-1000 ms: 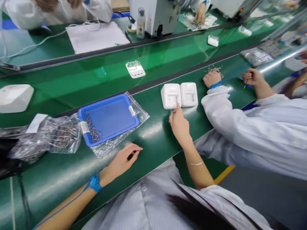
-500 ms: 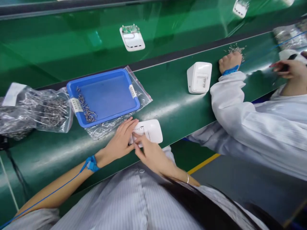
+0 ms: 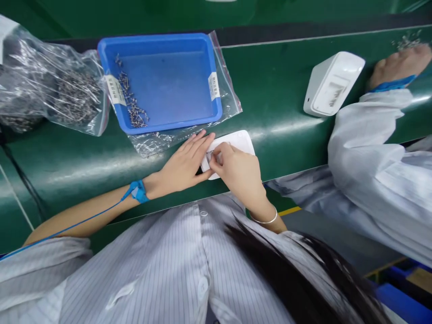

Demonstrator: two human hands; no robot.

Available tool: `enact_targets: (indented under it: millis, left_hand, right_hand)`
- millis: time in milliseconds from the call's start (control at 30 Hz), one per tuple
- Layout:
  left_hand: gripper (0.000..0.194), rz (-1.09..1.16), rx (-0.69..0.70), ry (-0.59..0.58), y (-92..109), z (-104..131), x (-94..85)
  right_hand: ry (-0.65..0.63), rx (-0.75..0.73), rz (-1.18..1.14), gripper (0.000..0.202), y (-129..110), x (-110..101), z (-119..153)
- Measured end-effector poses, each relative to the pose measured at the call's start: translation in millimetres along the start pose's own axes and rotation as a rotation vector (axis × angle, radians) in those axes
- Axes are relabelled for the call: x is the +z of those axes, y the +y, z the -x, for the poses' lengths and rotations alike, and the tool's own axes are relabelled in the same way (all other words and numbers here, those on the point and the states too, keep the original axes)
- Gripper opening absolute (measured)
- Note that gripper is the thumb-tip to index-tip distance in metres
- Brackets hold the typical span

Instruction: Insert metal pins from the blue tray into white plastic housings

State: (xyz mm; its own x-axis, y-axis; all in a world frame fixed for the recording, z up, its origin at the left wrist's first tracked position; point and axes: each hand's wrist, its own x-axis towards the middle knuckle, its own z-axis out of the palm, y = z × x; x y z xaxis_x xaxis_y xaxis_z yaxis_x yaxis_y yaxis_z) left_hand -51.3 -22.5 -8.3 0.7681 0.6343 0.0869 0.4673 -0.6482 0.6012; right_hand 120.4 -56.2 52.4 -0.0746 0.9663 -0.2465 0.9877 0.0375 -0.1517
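Note:
A white plastic housing (image 3: 243, 141) lies on the green bench in front of me, partly covered by both hands. My left hand (image 3: 184, 167) grips its left end, with the fingers stretched along the far side and the thumb by the near edge. Over the recess in the housing, my right hand (image 3: 241, 174) is closed, thumb and index finger pinched together. Whatever sits in that pinch is too small or hidden to make out. Just beyond my hands is a blue tray (image 3: 175, 123) with small screws (image 3: 135, 112) heaped along its left side.
A clear bag of screws (image 3: 76, 96) lies left of the tray, and a flat plastic bag (image 3: 227, 101) under it. Another white housing (image 3: 332, 85) stands to the right, near a co-worker's hand (image 3: 400, 65) and sleeve (image 3: 367, 130). A blue wrist cord (image 3: 91, 220) trails from my left wrist.
The view has shifted down and closer to the bench. My right hand has gone from loosely bent fingers at the recess to a raised pinch over it. My left hand stays on the housing.

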Motion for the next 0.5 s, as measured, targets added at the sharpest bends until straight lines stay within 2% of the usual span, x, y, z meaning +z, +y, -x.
enact_targets:
  millis: [167,333,500]
  left_hand:
    - [0.079,0.039,-0.005,-0.045,-2.2,0.2,-5.1]
    - [0.079,0.088,-0.01,-0.065,-3.3,-0.2,-5.9]
    - [0.082,0.122,-0.018,-0.073,-3.8,-1.5,-6.2]
  right_hand:
    - [0.042,-0.014,-0.058,0.031,-4.6,13.6,2.0]
    - [0.099,0.002,-0.074,0.036,-2.1,18.4,7.7]
    - [0.014,-0.022,-0.016,0.038,-4.2,10.5,6.5]
